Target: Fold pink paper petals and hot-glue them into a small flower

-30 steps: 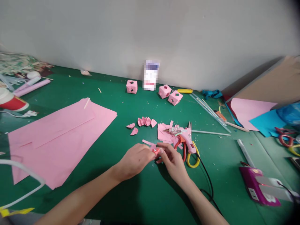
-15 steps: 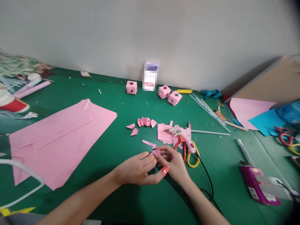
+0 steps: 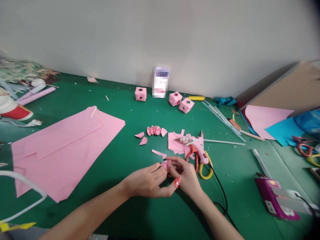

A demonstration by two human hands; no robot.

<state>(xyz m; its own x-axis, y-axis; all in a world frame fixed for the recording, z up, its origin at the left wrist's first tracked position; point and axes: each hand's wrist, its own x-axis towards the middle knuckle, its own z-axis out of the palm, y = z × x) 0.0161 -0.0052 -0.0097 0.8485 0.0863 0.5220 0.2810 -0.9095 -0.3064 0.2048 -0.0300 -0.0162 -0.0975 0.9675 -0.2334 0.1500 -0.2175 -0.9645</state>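
Between my two hands is a small folded piece of pink paper (image 3: 165,164). My left hand (image 3: 147,180) pinches it from the left, its thumb with a red-and-white patterned covering pointing right. From the other side my right hand (image 3: 186,175) grips the same piece, fingers curled; part of the paper is hidden behind the fingers. Just beyond lies a thin pink paper strip (image 3: 159,153). Several folded pink paper pieces (image 3: 156,130) sit in a row farther off. A pink glue gun (image 3: 199,150) rests over cut pink paper (image 3: 174,144) and scissors (image 3: 206,170) with red and yellow handles.
Large pink sheets (image 3: 67,156) cover the left of the green table. Pink paper cubes (image 3: 141,94) with cut-out holes stand near the wall. A purple power socket (image 3: 271,196) with a black cord is at right; a paper cup (image 3: 15,108) lies at far left.
Both hands keep hold of the pink paper piece, with only slight finger movement. The whole view has shifted very slightly.
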